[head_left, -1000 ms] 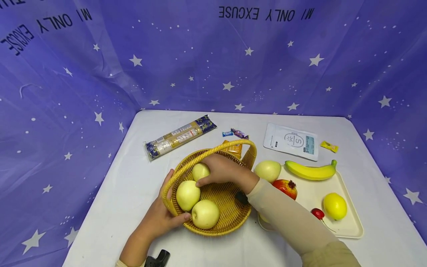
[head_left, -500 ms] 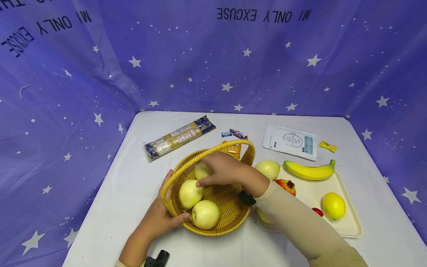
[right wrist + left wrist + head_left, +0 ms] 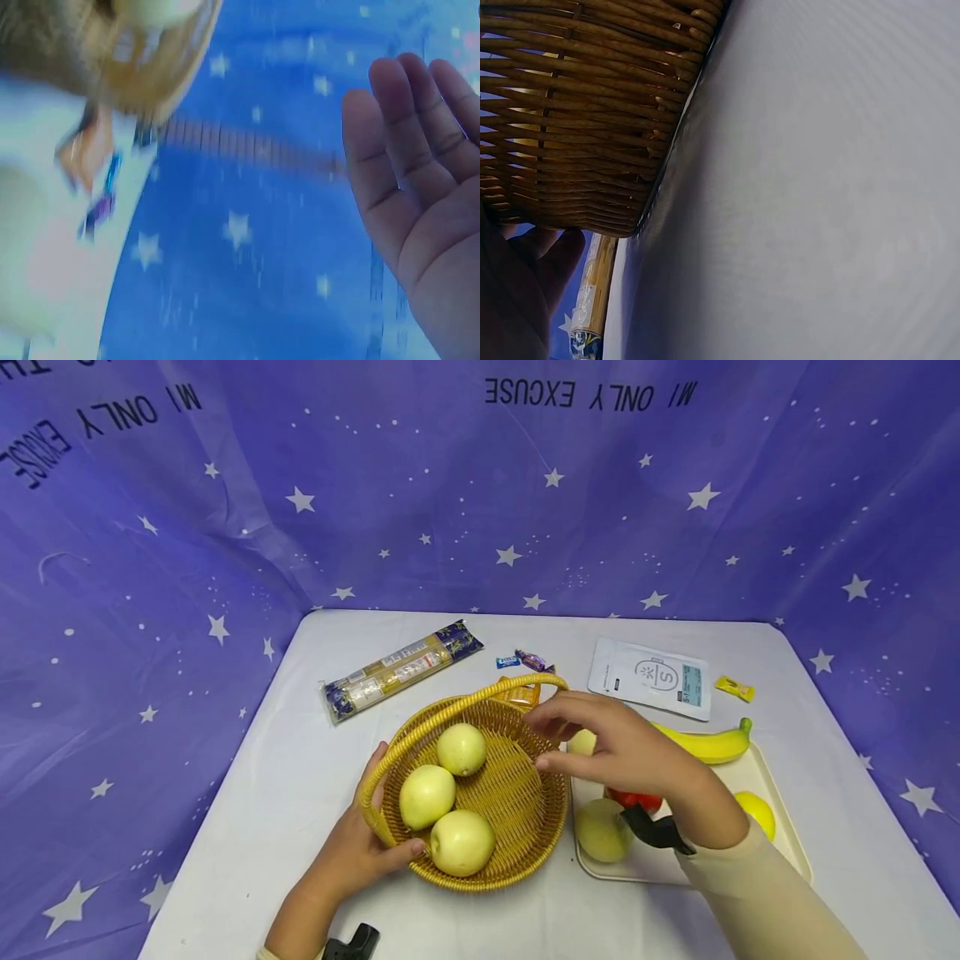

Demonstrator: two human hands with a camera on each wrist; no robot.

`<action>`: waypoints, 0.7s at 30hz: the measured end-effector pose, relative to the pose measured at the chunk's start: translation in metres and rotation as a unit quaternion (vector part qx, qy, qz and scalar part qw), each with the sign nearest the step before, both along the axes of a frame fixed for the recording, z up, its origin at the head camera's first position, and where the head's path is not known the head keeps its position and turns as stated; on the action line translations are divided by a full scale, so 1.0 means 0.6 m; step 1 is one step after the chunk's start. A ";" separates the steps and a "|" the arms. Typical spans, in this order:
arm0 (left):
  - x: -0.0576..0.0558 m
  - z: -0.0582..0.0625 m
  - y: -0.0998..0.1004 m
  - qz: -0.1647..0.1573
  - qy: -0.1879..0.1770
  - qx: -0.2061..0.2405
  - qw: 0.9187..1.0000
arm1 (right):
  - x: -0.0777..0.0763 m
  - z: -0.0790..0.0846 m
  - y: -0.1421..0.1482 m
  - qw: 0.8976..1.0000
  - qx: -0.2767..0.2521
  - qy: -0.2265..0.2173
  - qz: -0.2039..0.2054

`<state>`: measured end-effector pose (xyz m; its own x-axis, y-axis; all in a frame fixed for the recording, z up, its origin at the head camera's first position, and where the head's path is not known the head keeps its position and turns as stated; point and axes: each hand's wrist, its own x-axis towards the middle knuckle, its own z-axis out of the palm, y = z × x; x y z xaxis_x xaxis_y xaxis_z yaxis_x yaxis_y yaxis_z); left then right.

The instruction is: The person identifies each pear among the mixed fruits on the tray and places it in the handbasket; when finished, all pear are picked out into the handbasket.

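"Golden wicker, tightly woven. How would you work with that basket [image 3: 517, 797]?"

"Hold its left side firm, I'd say. The left hand [image 3: 363, 839] grips it there, thumb on the rim, fingers round the outside. That should stop it sliding on the white cloth [image 3: 262, 793]."

"And the right hand [image 3: 615, 739]?"

"Fingers parted and loosely bent, holding nothing, their tips by the basket's right side. I'd pass well beneath the arched handle [image 3: 450, 707] and lower fruit gently; round ones probably roll and bruise."

"What's inside?"

"Three pale yellow-green fruits [image 3: 427, 797], bunched toward the left. Apples or Asian pears, I can't tell which."

"Good condition?"

"They look it: smooth skins, soft highlights. The nearest fruit [image 3: 462, 843] shows a small dimple on its left. A similar pale fruit [image 3: 603, 831] sits on the cream tray [image 3: 738, 775], just right of the basket, near a red fruit [image 3: 636, 800] mostly hidden by the right hand."
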<state>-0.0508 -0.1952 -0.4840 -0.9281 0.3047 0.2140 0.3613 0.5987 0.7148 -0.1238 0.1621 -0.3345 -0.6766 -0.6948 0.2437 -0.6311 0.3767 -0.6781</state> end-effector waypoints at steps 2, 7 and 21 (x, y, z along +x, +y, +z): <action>0.000 0.001 0.001 0.000 0.001 0.000 1.000 | 0.001 0.002 0.034 1.000 -0.014 -0.005 -0.016; 0.001 0.000 0.002 0.002 0.005 -0.003 1.000 | -0.017 -0.024 0.098 0.997 0.004 -0.012 -0.076; -0.002 -0.008 -0.001 0.001 0.008 -0.002 1.000 | -0.046 -0.175 0.129 0.969 0.123 -0.091 -0.194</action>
<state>-0.0517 -0.1960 -0.4887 -0.9251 0.3038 0.2278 0.3719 0.6029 0.7059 -0.1516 0.2396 -0.4398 -0.9149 -0.4012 -0.0446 -0.2883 0.7266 -0.6237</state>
